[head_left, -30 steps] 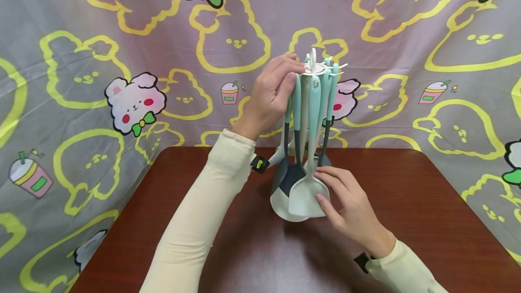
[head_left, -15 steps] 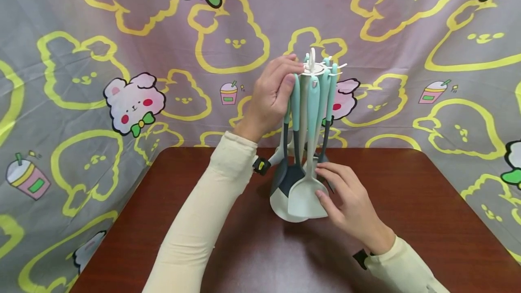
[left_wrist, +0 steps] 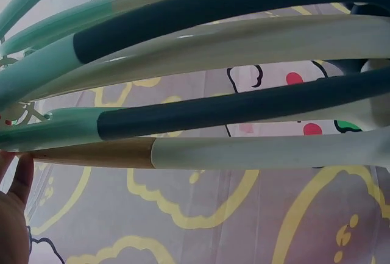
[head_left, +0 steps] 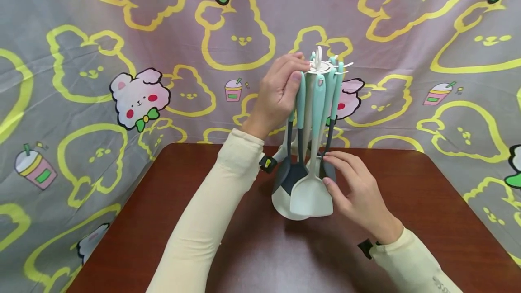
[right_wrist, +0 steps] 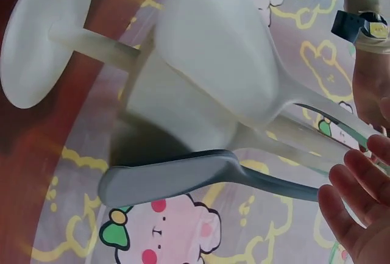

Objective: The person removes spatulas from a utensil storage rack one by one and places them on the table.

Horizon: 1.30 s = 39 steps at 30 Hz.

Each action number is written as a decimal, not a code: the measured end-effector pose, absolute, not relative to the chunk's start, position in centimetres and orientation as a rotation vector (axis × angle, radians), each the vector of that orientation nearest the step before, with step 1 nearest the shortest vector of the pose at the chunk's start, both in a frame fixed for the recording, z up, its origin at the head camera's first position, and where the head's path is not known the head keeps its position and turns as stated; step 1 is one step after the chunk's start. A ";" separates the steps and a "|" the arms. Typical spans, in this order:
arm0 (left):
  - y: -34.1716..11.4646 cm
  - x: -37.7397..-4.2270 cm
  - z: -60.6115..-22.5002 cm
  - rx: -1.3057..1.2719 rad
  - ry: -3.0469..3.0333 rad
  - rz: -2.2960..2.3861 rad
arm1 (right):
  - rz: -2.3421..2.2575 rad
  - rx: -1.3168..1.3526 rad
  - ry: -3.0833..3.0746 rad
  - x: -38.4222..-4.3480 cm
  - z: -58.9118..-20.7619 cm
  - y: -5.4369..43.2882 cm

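Observation:
A rotating utensil rack (head_left: 289, 209) with a white round base stands on the table, hung with several utensils with mint-green handles. My left hand (head_left: 277, 96) grips the rack's top rim, its thumb by a handle. In front hangs a white turner (head_left: 311, 199), blade down. My right hand (head_left: 363, 198) is just right of its blade, fingers loosely bent at the neck of a dark grey utensil (right_wrist: 170, 181) behind it. The right wrist view shows the right fingers (right_wrist: 359, 188) spread beside the shafts. Dark shafts (left_wrist: 244, 105) cross the left wrist view.
The reddish-brown table (head_left: 195, 184) extends on both sides of the rack. Behind it hangs a grey cloth (head_left: 244, 21) with yellow outlines and cartoon rabbits. A dark wrist device (head_left: 267, 163) sits near the hanging utensils.
My right hand has moved up and off the white turner's blade toward the dark utensil behind it. My left hand stays on the rack's top. The head view has shifted slightly.

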<state>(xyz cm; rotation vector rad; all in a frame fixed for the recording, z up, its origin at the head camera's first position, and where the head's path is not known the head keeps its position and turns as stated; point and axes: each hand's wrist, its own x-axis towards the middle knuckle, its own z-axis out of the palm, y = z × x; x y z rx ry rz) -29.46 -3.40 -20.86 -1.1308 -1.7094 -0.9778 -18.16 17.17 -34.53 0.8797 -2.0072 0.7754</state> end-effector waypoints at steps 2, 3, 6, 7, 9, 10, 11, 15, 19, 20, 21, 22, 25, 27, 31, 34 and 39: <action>-3.3 -29.5 -20.8 -1.127 -1.706 -0.980 | 0.783 0.868 -2.020 -18.3 -34.2 17.2; -3.3 -29.5 -20.8 -1.123 -1.710 -0.986 | 0.789 0.864 -2.032 -18.3 -34.1 17.2; -3.2 -29.5 -20.8 -1.114 -1.719 -1.003 | 0.803 0.848 -2.071 -18.4 -33.7 17.1; -3.3 -29.5 -20.9 -1.113 -1.720 -1.005 | 0.808 0.843 -2.080 -18.5 -33.6 17.1; -3.3 -29.5 -20.9 -1.115 -1.718 -1.010 | 0.817 0.836 -2.092 -18.5 -33.3 16.9; -3.2 -29.6 -20.9 -1.120 -1.706 -1.016 | 0.816 0.833 -2.087 -18.6 -33.2 16.8; -3.1 -29.6 -20.8 -1.122 -1.692 -1.024 | 0.817 0.832 -2.081 -18.7 -33.2 16.8; -3.0 -29.7 -21.0 -1.129 -1.626 -1.079 | 0.847 0.834 -2.086 -19.3 -32.9 16.6; -2.8 -29.8 -21.2 -1.136 -1.574 -1.123 | 0.884 0.831 -2.115 -19.8 -32.9 16.4; -2.7 -29.8 -21.3 -1.137 -1.563 -1.131 | 0.888 0.831 -2.119 -19.8 -32.8 16.4; -2.7 -29.8 -21.3 -1.136 -1.549 -1.133 | 0.889 0.831 -2.123 -19.9 -32.8 16.3; -2.6 -29.8 -21.3 -1.135 -1.540 -1.139 | 0.891 0.829 -2.127 -19.9 -32.8 16.3; -2.4 -29.8 -21.3 -1.134 -1.524 -1.138 | 0.893 0.811 -2.132 -20.0 -32.5 16.1; -2.5 -29.8 -21.2 -1.129 -1.530 -1.129 | 0.902 0.787 -2.134 -20.1 -32.4 15.8; -2.6 -29.7 -21.1 -1.115 -1.537 -1.113 | 0.935 0.743 -2.149 -20.2 -32.2 15.3; -2.6 -29.7 -21.1 -1.110 -1.538 -1.108 | 0.967 0.721 -2.153 -20.3 -32.0 15.0; -2.6 -29.8 -21.2 -1.123 -1.553 -1.093 | 1.013 0.676 -2.152 -20.5 -32.1 14.6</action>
